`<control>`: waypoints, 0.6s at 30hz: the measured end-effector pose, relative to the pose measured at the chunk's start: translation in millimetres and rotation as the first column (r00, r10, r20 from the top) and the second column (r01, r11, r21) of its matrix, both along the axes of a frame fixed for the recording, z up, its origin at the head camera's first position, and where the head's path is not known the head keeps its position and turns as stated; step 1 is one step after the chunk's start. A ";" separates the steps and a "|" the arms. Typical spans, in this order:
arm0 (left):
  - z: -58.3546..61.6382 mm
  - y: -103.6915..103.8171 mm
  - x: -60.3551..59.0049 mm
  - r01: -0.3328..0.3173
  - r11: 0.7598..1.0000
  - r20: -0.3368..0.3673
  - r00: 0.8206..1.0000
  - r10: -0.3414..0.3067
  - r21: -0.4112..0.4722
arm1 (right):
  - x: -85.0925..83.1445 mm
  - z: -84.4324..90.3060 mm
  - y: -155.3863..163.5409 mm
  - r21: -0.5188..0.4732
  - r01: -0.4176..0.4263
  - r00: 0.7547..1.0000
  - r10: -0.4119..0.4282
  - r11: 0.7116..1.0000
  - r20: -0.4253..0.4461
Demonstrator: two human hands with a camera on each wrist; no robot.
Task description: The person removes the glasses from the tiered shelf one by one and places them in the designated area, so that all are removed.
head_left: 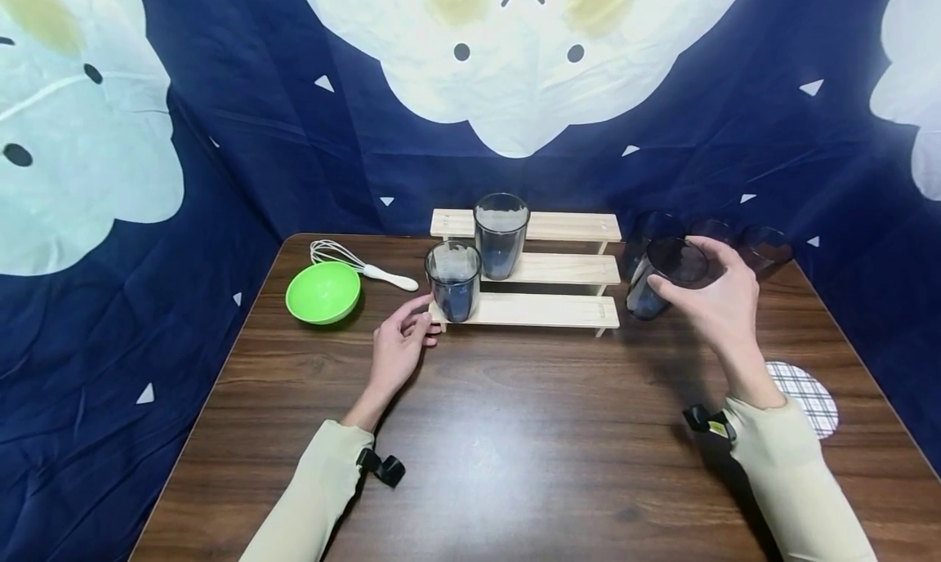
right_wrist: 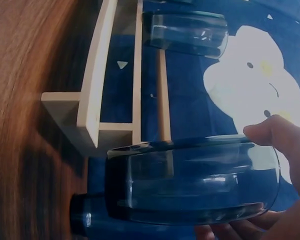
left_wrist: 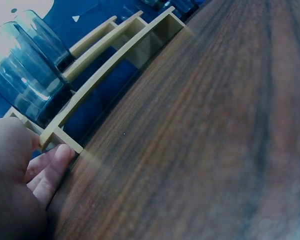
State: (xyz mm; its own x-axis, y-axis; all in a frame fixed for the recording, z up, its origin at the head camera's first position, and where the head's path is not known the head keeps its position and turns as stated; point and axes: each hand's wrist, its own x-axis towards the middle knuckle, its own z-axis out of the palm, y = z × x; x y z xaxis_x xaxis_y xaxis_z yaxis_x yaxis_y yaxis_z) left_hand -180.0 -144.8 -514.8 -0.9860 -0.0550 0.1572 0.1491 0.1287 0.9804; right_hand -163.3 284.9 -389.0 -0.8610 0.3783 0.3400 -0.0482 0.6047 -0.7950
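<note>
My right hand (head_left: pixel 724 296) grips a dark clear glass tumbler (right_wrist: pixel 190 180) near its rim, thumb on one side and fingers on the other. The tumbler tilts in the air just right of a three-tier wooden rack (head_left: pixel 544 309). With my left hand (head_left: pixel 397 345) I hold the left end of the rack's lowest step, fingers around its corner by the leg (left_wrist: pixel 67 139). One tumbler (head_left: pixel 452 284) stands at the left of the lowest step, close to that hand. Another tumbler (head_left: pixel 501 239) stands on the middle step, farther back.
Several more dark tumblers (head_left: pixel 764 247) stand at the back right, partly behind my right hand. A round plaid coaster (head_left: pixel 804 394) lies beside my right forearm. At the back left are a green bowl (head_left: pixel 323 292) and a white whisk (head_left: pixel 390 278). Blue cloth (head_left: pixel 294 153) hangs behind the table.
</note>
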 end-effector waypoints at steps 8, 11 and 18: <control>-0.3 0.9 -0.6 -0.004 1.000 -0.009 1.000 0.004 0.000 | -5.2 -6.5 8.4 0.081 -0.050 0.993 0.041 0.995 0.110; 0.6 0.8 0.1 -0.004 1.000 -0.006 1.000 0.004 0.002 | -6.0 -7.2 10.4 0.105 -0.075 0.988 0.060 0.992 0.139; 0.1 1.0 0.6 0.000 1.000 0.004 1.000 0.000 0.005 | -7.5 -9.5 14.4 0.119 -0.111 0.980 0.089 0.987 0.176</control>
State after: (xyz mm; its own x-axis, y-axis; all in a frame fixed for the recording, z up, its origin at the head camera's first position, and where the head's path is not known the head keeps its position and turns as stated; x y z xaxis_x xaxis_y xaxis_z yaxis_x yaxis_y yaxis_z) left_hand -179.4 -143.8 -514.8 -0.9866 -0.0555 0.1535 0.1457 0.1232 0.9816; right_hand -170.9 299.4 -398.6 -0.9414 0.2508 0.2255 0.0157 0.7004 -0.7135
